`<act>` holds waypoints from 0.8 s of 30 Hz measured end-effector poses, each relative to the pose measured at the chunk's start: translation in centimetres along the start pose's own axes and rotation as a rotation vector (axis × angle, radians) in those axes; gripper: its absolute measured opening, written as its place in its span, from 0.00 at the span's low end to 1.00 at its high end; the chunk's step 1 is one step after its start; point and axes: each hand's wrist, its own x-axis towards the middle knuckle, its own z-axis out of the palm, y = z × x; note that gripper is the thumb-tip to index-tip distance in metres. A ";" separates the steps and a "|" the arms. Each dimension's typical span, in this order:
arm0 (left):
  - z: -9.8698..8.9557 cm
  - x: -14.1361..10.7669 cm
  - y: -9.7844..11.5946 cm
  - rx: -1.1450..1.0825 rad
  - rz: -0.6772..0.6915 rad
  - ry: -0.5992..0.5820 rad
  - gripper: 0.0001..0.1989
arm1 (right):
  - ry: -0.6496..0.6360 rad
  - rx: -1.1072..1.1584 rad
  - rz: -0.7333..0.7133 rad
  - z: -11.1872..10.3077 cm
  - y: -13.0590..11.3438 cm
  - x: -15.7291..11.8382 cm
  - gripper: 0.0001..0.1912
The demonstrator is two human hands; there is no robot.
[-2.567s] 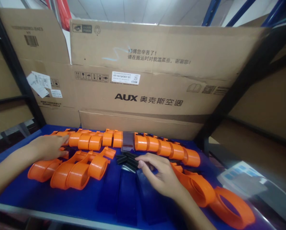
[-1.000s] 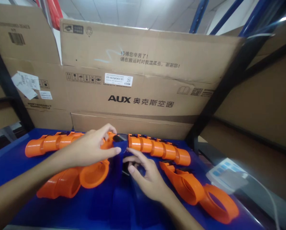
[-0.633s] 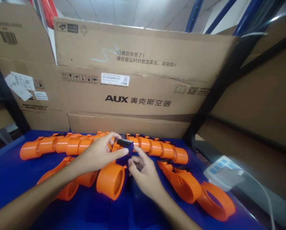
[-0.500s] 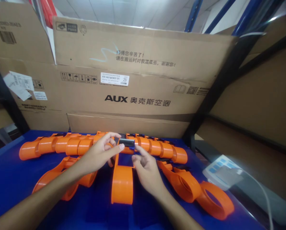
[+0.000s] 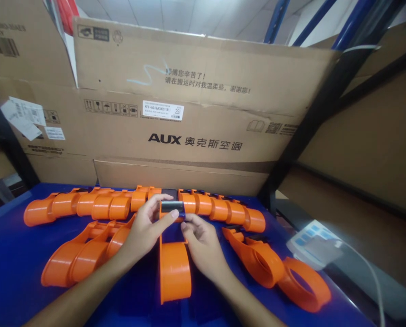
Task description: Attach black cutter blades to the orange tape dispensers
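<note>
An orange tape dispenser (image 5: pixel 176 272) hangs upright between my hands, its wide round ring at the bottom. Across its top runs a black plate with a toothed blade edge (image 5: pixel 172 205). My left hand (image 5: pixel 151 222) is closed on the dispenser's upper left, thumb pressed on the black plate. Fingers of my right hand (image 5: pixel 203 236) are bent together at the right side of the frame, by a small dark blue piece (image 5: pixel 181 215). What those fingertips pinch is partly hidden.
Orange dispensers line the back in a left row (image 5: pixel 87 205) and a right row (image 5: pixel 219 210). More lie at front left (image 5: pixel 90 261) and front right (image 5: pixel 267 265) on the blue tabletop (image 5: pixel 8 245). A cardboard wall (image 5: pixel 203 122) stands behind; a white device with a cable (image 5: pixel 313 243) sits at right.
The dispenser has shifted slightly left and turned, so the toothed edge shows more clearly. My left hand moved a little with it; my right hand's fingers have drawn closer together.
</note>
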 end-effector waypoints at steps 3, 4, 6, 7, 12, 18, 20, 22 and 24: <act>-0.1 -0.2 -0.3 0.006 0.009 0.012 0.16 | -0.019 -0.015 0.019 0.0 0.2 0.0 0.07; -0.2 -0.3 -0.3 0.007 0.009 0.015 0.15 | -0.033 -0.027 0.029 0.0 0.2 0.0 0.07; -0.1 -0.5 -0.4 0.007 0.005 0.028 0.14 | -0.062 -0.055 0.044 0.0 0.1 -0.1 0.09; -0.1 -0.6 -0.4 0.006 0.003 0.036 0.15 | -0.073 -0.072 0.046 -0.1 0.1 -0.1 0.09; 0.0 -0.8 -0.5 -0.001 -0.012 0.053 0.16 | -0.096 -0.177 -0.004 -0.2 0.0 -0.1 0.09; -0.1 -1.0 -0.7 -0.022 -0.007 0.047 0.15 | -0.104 -0.241 -0.017 -0.3 0.3 0.0 0.09; -0.1 -0.9 -0.8 -0.020 -0.006 0.044 0.15 | -0.110 -0.253 -0.020 -0.3 0.3 0.0 0.10; -0.2 -0.9 -0.8 -0.014 -0.003 0.041 0.15 | -0.113 -0.262 -0.026 -0.3 0.3 0.0 0.10; -0.2 -0.9 -0.7 -0.010 -0.002 0.039 0.15 | -0.117 -0.262 -0.027 -0.3 0.3 0.0 0.10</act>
